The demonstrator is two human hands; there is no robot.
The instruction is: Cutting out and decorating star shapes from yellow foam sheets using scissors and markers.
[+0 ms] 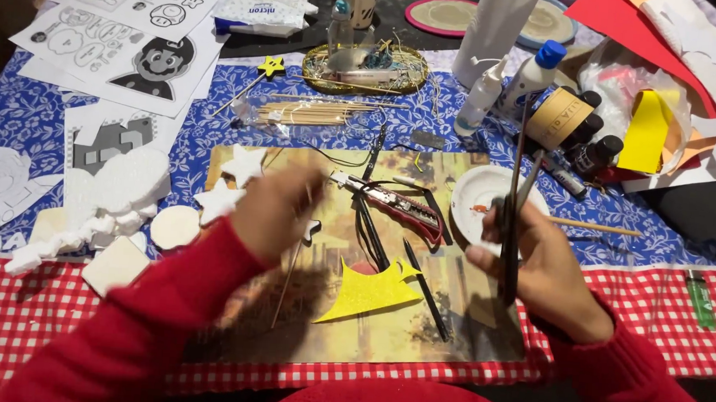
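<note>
The left hand [273, 212] is blurred, its fingers curled in, seemingly pinching a thin wooden stick [289, 275] that hangs down below the fingertips; a small white star [312, 229] shows just beside them, though I cannot tell whether it sits on the stick or lies on the board. The right hand [536, 266] holds dark scissors [516, 211] upright, fingers wrapped round the handles, blades pointing up and away from the palm, nearly closed.

Below and between the two hands lies a yellow glitter piece [366, 293] on the board [416, 337], with a red cutter [403, 208] and a pencil [425, 288] just past it.

To do this well, I'd say the left fingers should steady first: the blur suggests movement, and a stick that thin slips easily. Keep the scissor tips turned away from the left fingers, and bring them in only once the stick is held still near its upper end.
</note>
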